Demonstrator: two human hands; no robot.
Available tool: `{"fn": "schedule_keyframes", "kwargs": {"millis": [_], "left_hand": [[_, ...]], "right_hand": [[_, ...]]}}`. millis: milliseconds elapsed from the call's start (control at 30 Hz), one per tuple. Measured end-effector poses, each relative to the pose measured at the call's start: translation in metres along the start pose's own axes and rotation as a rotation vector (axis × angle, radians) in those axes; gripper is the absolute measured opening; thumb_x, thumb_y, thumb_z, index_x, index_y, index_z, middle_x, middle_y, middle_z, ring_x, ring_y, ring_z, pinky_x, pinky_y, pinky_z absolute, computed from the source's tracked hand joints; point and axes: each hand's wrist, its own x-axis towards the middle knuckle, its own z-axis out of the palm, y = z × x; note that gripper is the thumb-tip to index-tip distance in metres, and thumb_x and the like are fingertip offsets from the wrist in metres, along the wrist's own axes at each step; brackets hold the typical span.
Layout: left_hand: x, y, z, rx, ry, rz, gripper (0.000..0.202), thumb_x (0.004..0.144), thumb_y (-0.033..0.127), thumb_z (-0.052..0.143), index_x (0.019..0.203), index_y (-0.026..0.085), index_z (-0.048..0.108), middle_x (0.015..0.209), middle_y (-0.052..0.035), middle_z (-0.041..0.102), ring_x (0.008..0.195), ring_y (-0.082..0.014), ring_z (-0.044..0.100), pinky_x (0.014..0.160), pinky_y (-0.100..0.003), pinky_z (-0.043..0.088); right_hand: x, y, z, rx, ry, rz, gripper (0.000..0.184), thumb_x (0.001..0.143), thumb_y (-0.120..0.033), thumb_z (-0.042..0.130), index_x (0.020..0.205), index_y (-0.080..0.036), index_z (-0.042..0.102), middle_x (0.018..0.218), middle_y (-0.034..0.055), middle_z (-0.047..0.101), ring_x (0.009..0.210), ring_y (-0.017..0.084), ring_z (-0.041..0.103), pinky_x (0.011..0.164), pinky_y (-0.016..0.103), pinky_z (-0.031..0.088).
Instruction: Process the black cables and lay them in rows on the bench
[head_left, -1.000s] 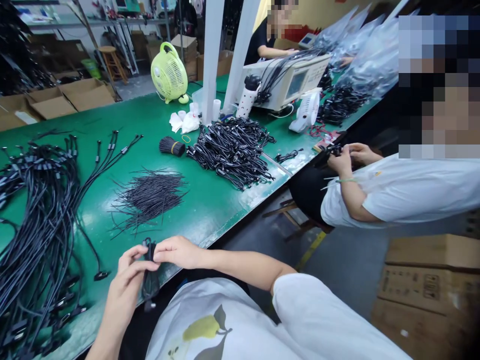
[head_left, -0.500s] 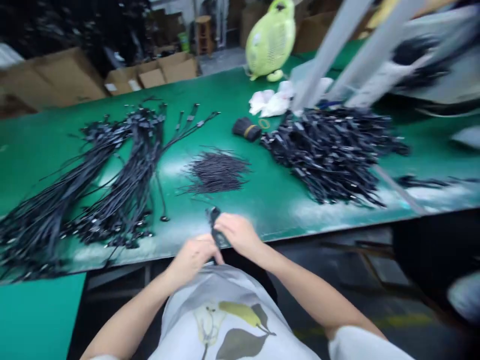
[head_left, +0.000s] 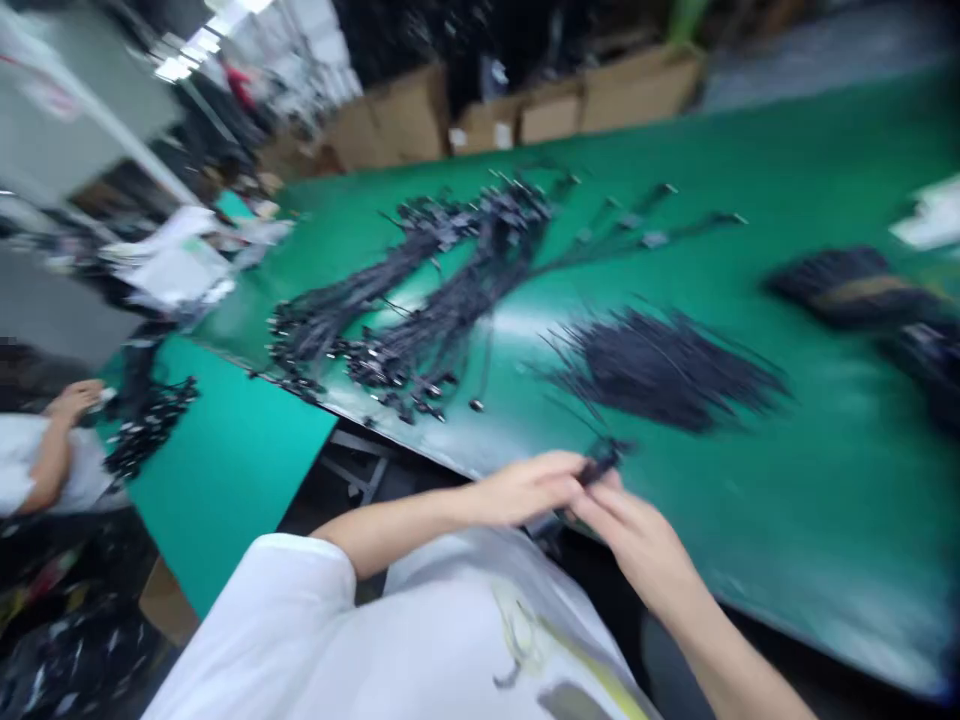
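Both my hands meet at the near edge of the green table, closed around a small black bundled cable (head_left: 602,460). My left hand (head_left: 529,487) pinches it from the left, and my right hand (head_left: 630,525) grips it from the right with fingers bent. Motion blur and the fingers hide most of the bundle; one end sticks out past the fingertips. Just beyond my hands lies a loose pile of thin black ties (head_left: 652,365). Long black cables with connectors (head_left: 480,280) are spread in two bunches farther left.
A dark bundle with a tan band (head_left: 847,288) lies at right on the green table (head_left: 810,490). Cardboard boxes (head_left: 630,95) line the far edge. At left, a co-worker's hand (head_left: 75,400) is by black cables (head_left: 154,420) on a lower green surface (head_left: 225,450).
The view has swung left, bringing the co-worker and lower green surface into sight; the fan has left the picture. My hands still hold the black bundled cable, now with fingers closer together.
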Motion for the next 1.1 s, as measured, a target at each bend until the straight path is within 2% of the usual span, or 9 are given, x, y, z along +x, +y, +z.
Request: {"fn": "schedule_keyframes", "kwargs": {"millis": [167,267,333,433,533,667,800,900,1100], "left_hand": [[-0.002,0.005,-0.01,-0.06,0.116,-0.02,0.042,0.086,0.051,0.058,0.11,0.016,0.063,0.124,-0.0119,0.063,0.114,-0.0235,0.057,0.098,-0.033,0.042],[0.013,-0.008,-0.009,-0.166,0.274,-0.025,0.029,0.089,0.047,0.055,0.098,0.019,0.056,0.089,-0.0041,0.068,0.076,-0.0144,0.063,0.076,-0.027,0.049],[0.023,-0.013,-0.008,-0.213,0.376,-0.016,0.027,0.088,0.046,0.057,0.095,0.021,0.051,0.063,0.0058,0.056,0.05,-0.0084,0.051,0.059,-0.022,0.046],[0.03,-0.011,-0.003,-0.113,0.265,-0.11,0.03,0.085,0.049,0.058,0.092,0.021,0.05,0.047,0.0125,0.035,0.036,-0.006,0.029,0.042,-0.018,0.033],[0.025,-0.002,0.006,0.243,0.025,-0.214,0.034,0.085,0.052,0.055,0.078,0.019,0.054,0.047,0.0075,0.044,0.042,-0.0085,0.039,0.046,-0.02,0.037],[0.02,-0.006,-0.005,0.581,-0.143,-0.248,0.039,0.083,0.054,0.053,0.097,0.02,0.064,0.057,0.0028,0.058,0.049,-0.0156,0.053,0.052,-0.027,0.047],[0.022,-0.025,-0.021,0.793,-0.194,-0.137,0.036,0.078,0.056,0.054,0.096,0.028,0.067,0.08,-0.0006,0.074,0.07,-0.0241,0.07,0.064,-0.032,0.057],[0.022,-0.035,-0.02,0.954,-0.238,-0.073,0.025,0.083,0.049,0.049,0.089,0.031,0.067,0.083,0.0002,0.075,0.075,-0.025,0.072,0.06,-0.03,0.057],[0.026,-0.04,-0.006,0.989,-0.221,0.084,0.034,0.086,0.049,0.047,0.107,0.028,0.063,0.109,-0.005,0.072,0.1,-0.0271,0.068,0.085,-0.04,0.056]], "right_hand": [[0.025,-0.007,0.015,0.46,-0.082,0.206,0.045,0.084,-0.058,0.048,0.071,-0.016,0.058,0.054,-0.0034,0.044,0.045,0.007,0.032,0.046,0.022,0.03],[0.013,-0.007,0.003,0.102,-0.023,0.085,0.043,0.093,-0.047,0.041,0.067,-0.016,0.055,0.059,-0.0009,0.049,0.054,0.01,0.042,0.055,0.023,0.035],[0.001,-0.013,-0.009,-0.229,0.1,-0.041,0.036,0.096,-0.038,0.041,0.076,-0.016,0.061,0.072,0.003,0.059,0.068,0.013,0.052,0.066,0.025,0.04],[-0.008,-0.021,-0.025,-0.57,0.359,-0.234,0.029,0.098,-0.03,0.038,0.108,-0.017,0.062,0.101,0.0099,0.064,0.095,0.019,0.056,0.086,0.032,0.043],[-0.005,-0.021,-0.029,-0.864,0.209,-0.38,0.03,0.098,-0.026,0.038,0.118,-0.016,0.058,0.112,0.0125,0.062,0.106,0.023,0.054,0.092,0.039,0.042],[0.001,-0.002,-0.037,-0.965,-0.16,-0.239,0.034,0.1,-0.036,0.033,0.097,-0.016,0.06,0.091,0.0059,0.063,0.079,0.018,0.06,0.064,0.031,0.045],[-0.012,0.012,-0.036,-1.02,-0.099,-0.311,0.047,0.097,-0.054,0.029,0.099,-0.017,0.057,0.096,0.0046,0.061,0.08,0.018,0.06,0.061,0.03,0.042],[-0.02,0.02,-0.022,-1.058,-0.033,-0.372,0.037,0.1,-0.042,0.033,0.092,-0.015,0.057,0.091,0.0053,0.061,0.079,0.017,0.059,0.067,0.031,0.042],[-0.026,0.035,-0.019,-0.902,-0.084,-0.159,0.034,0.101,-0.041,0.032,0.107,-0.017,0.055,0.089,0.0037,0.062,0.076,0.015,0.058,0.054,0.027,0.038]]}}
